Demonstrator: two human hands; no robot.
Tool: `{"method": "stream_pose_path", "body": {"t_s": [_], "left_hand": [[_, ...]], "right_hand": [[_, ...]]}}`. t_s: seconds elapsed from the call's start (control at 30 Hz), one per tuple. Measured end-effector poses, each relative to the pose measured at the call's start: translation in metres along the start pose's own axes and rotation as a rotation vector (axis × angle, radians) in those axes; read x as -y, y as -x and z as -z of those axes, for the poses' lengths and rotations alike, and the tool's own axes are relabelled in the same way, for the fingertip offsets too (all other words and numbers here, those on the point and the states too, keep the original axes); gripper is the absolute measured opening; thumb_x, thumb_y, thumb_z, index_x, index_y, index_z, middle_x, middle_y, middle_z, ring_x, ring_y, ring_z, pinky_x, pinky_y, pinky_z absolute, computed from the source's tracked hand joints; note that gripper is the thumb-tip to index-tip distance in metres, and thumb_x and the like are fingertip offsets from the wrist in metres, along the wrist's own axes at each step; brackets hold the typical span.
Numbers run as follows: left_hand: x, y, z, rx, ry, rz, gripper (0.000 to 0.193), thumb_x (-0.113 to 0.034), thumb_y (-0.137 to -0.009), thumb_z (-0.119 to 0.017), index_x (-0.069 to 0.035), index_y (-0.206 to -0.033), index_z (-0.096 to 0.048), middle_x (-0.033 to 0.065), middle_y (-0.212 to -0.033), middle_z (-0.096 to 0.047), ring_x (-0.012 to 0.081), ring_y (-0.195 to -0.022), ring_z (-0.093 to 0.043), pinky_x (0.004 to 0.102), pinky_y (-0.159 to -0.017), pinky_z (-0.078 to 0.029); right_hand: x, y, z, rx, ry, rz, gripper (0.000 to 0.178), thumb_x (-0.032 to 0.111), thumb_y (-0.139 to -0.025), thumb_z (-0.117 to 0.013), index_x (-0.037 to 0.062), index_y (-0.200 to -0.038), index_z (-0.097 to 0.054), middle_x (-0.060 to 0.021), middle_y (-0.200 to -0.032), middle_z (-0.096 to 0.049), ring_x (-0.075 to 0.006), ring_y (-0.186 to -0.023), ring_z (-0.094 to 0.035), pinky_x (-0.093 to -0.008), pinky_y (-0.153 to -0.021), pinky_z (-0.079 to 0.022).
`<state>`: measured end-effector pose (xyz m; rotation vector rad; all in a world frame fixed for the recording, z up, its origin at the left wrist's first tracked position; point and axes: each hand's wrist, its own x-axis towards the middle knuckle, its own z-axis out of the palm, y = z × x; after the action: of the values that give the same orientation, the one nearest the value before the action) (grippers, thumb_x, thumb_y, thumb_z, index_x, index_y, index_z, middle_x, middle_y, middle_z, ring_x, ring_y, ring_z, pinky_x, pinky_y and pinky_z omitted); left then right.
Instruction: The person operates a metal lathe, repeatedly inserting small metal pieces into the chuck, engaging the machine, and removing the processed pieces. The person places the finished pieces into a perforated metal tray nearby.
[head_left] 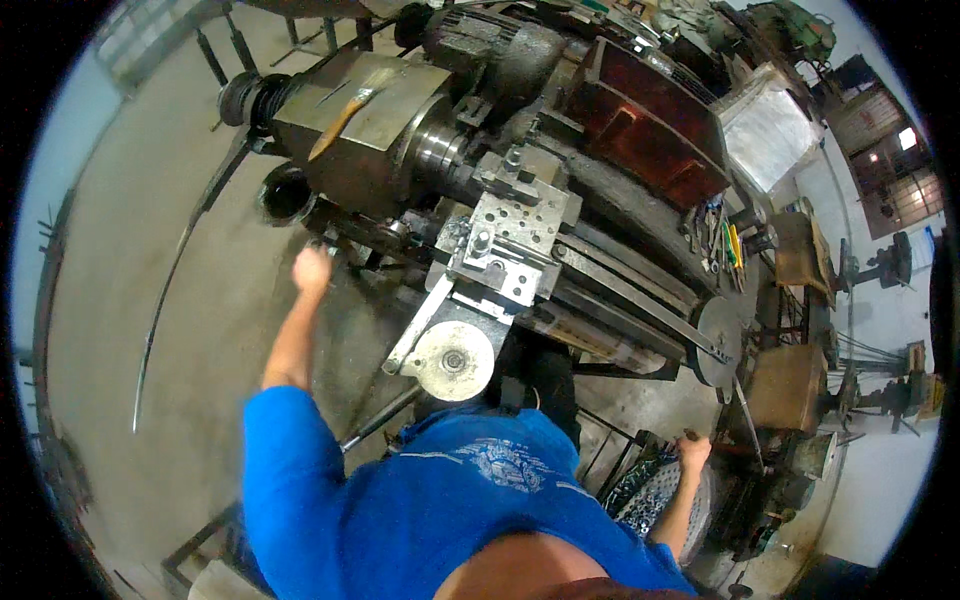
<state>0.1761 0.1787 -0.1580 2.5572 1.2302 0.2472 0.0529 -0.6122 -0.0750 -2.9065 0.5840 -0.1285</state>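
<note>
At lower centre, a bright blue, short-sleeved cloth T-shirt [420, 520] bears a pale printed graphic [507, 466]; dark cloth trousers [552, 380] show above it. The left hand [312, 269] and right hand [692, 454] are bare.

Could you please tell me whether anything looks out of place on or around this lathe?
Possibly the brush: it lies loose and slantwise on top of the headstock, apart from the tools bunched farther right. Nothing else clearly stands out.

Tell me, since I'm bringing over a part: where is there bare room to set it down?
Floor between the long thin bar and left hand; headstock top right of the brush. Crowded: the lathe carriage, and beside the red tray, where hand tools lie.
</note>
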Motion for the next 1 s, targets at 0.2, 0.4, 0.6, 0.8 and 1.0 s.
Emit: {"method": "stream_pose_path", "body": {"t_s": [0.2, 0.4, 0.6, 0.8, 1.0], "left_hand": [[0.032, -0.018, 0.003, 0.122, -0.133, -0.345, 0.026, -0.022, -0.076, -0.047, -0.002, -0.092, -0.053, 0.0162, -0.082, -0.061, 0.0335, -0.076, -0.059, 0.0416, -0.070, -0.046], [0.042, -0.029, 0.015, 0.300, -0.266, -0.314, 0.038, -0.033, -0.077, -0.051, -0.006, -0.103, -0.048, 0.0158, -0.095, -0.058, 0.0298, -0.089, -0.056, 0.0405, -0.074, -0.045], [0.054, -0.042, 0.110, 0.329, -0.096, -0.362, 0.042, -0.036, -0.076, -0.053, -0.010, -0.110, -0.052, 0.0107, -0.096, -0.059, 0.0286, -0.087, -0.057, 0.0382, -0.074, -0.045], [0.090, -0.038, 0.283, -0.303, -0.109, -0.262, 0.037, -0.034, -0.083, -0.045, -0.008, -0.108, -0.053, 0.0114, -0.091, -0.060, 0.0281, -0.084, -0.057, 0.0382, -0.071, -0.044], [0.167, 0.013, 0.239, -0.381, -0.126, 0.137, 0.064, -0.057, -0.082, -0.027, -0.005, -0.075, -0.063, 0.0161, -0.068, -0.058, 0.0275, -0.068, -0.057, 0.0367, -0.063, -0.042]], "right_hand": [[0.075, -0.039, 0.065, 0.013, -0.103, 0.132, 0.035, 0.006, -0.054, -0.052, -0.0017, -0.086, -0.061, -0.0166, -0.078, -0.062, -0.0275, -0.076, -0.060, -0.0313, -0.071, -0.046], [0.226, -0.101, 0.129, -0.100, -0.271, 0.436, 0.039, 0.004, -0.058, -0.054, -0.0017, -0.096, -0.059, -0.0166, -0.090, -0.061, -0.0227, -0.084, -0.059, -0.0293, -0.077, -0.043], [0.446, -0.093, 0.132, 0.327, -0.680, 0.932, 0.041, 0.011, -0.057, -0.057, 0.0052, -0.097, -0.060, -0.0147, -0.092, -0.061, -0.0218, -0.081, -0.059, -0.0292, -0.074, -0.044], [0.596, -0.078, 0.074, 0.305, -0.155, 1.343, 0.029, 0.023, -0.055, -0.057, 0.0090, -0.078, -0.066, -0.0121, -0.077, -0.062, -0.0290, -0.074, -0.059, -0.0360, -0.068, -0.048], [0.623, -0.074, 0.066, 0.396, -0.173, 1.212, 0.029, 0.024, -0.052, -0.058, 0.0059, -0.074, -0.065, -0.0167, -0.075, -0.061, -0.0299, -0.073, -0.060, -0.0349, -0.067, -0.048]]}}
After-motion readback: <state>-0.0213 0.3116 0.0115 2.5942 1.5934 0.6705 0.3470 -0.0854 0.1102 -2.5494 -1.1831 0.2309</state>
